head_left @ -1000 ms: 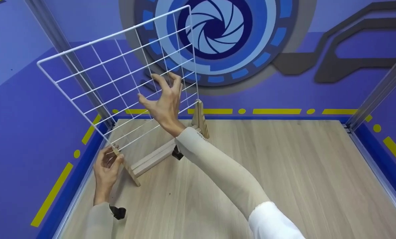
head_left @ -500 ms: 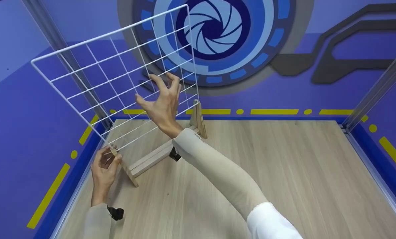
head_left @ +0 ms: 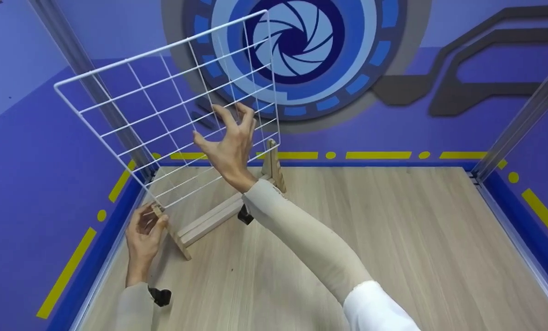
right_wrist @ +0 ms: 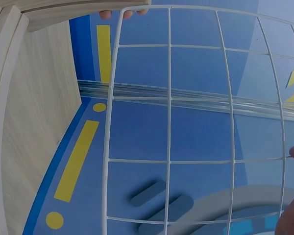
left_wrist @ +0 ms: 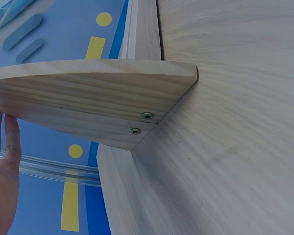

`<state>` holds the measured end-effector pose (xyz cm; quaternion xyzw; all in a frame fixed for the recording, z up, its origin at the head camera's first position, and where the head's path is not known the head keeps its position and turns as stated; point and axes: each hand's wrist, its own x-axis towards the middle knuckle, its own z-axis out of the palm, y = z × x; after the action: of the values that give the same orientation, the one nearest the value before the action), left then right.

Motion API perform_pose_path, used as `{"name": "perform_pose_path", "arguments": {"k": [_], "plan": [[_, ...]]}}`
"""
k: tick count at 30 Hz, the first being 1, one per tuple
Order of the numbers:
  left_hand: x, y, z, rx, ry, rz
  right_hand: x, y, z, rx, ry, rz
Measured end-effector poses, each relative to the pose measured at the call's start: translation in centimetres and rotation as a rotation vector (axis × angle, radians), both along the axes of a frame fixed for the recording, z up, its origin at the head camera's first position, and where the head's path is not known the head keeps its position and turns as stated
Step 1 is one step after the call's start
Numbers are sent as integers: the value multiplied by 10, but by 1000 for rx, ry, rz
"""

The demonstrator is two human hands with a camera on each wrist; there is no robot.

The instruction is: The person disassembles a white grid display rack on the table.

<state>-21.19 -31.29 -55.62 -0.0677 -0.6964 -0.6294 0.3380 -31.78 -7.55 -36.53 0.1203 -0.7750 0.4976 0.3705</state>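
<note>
A white wire grid panel (head_left: 156, 113) stands tilted above a wooden stand with a left upright (head_left: 181, 243), a right upright (head_left: 275, 168) and a crossbar (head_left: 212, 218). My right hand (head_left: 231, 145) grips the wires near the panel's middle with bent fingers and thumb. At the top of the left upright, my left hand (head_left: 143, 236) pinches the wood between thumb and fingers. The panel's lower left corner meets that top; its lower right corner lies slightly right of the right upright's top. Two screws (left_wrist: 147, 115) show low on the upright in the left wrist view.
The stand rests on a wood-grain tabletop (head_left: 370, 230). Blue printed walls surround the table at the back and sides, and metal posts (head_left: 527, 122) rise at its far corners. Small black devices (head_left: 162, 296) sit at both wrists.
Over the last half second the panel has shifted a little to the right, its lower right corner passing the right upright's top. My right hand moved with it; my left hand stays on the upright.
</note>
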Motion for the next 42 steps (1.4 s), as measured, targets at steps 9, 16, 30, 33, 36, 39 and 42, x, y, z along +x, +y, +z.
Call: {"name": "perform_pose_path", "arguments": {"k": [9, 16, 30, 33, 36, 39, 42], "plan": [[2, 1, 0, -3, 12, -29, 0, 11, -5, -4, -19, -15], [8, -2, 2, 6, -12, -38, 2, 18, -12, -15, -20, 2], [4, 0, 1, 8, 12, -55, 5, 43, -22, -56, -28, -41], [2, 0, 0, 14, 27, -65, 5, 49, -26, -61, -17, -42], [2, 0, 0, 2, 33, -59, 5, 54, -30, -65, -20, -41], [3, 0, 0, 0, 28, -48, 6, 60, -35, -60, -34, -44], [4, 2, -1, 15, 17, -47, 5, 66, -40, -66, -41, -50]]}}
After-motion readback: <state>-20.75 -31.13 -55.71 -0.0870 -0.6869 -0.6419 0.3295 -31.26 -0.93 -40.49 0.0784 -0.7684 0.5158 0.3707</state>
